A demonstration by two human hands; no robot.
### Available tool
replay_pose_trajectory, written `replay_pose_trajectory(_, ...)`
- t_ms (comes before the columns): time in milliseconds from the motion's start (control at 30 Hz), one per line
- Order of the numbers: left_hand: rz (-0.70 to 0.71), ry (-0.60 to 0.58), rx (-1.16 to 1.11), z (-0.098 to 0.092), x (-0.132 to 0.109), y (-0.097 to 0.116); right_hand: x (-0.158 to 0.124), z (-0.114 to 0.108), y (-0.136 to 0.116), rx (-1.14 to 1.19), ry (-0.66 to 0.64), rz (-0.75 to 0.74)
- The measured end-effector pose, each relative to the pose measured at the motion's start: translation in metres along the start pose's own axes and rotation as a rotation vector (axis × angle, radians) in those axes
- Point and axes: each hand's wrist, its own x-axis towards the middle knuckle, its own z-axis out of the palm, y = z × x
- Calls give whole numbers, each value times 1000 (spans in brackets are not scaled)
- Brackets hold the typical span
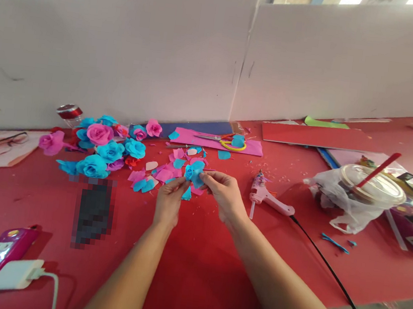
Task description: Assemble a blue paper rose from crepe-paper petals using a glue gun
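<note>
Between my two hands is a small blue paper flower (191,172) with a curled centre and a wider petal on its right side. My left hand (168,201) pinches it from below at the left. The fingers of my right hand (223,192) are closed on the petal at its right edge. Just behind and to the left lie loose pink paper petals (166,173) and loose blue paper petals (144,185). A pink glue gun (269,198) lies to the right of my right hand, its black cord running to the table's front edge.
Finished paper roses (110,151) cluster at the left. Scissors (231,142) with yellow handles lie on folded pink paper (180,136) at the back. A lidded cup (371,186) in a plastic bag stands right. A power strip (7,252) with a charger lies front left. White panels (127,63) bound the table.
</note>
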Motion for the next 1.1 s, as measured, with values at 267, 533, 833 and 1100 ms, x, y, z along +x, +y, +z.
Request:
replay_pose_trajectory(267, -7, -9, -43, -2, 2, -8, -5, 6, 7, -11, 43, -102)
replay_pose_trajectory(533, -39, -27, -57, 0, 0, -8, -7, 9, 5, 113, 56, -50)
replay_pose_trajectory(833, -27, -54, -15, -1, 0, -8, -9, 10, 1, 190, 15, 0)
replay_pose_trajectory(1100, -7, -56, -40, -1, 0, -9, -11, 11, -1, 298, -58, 27)
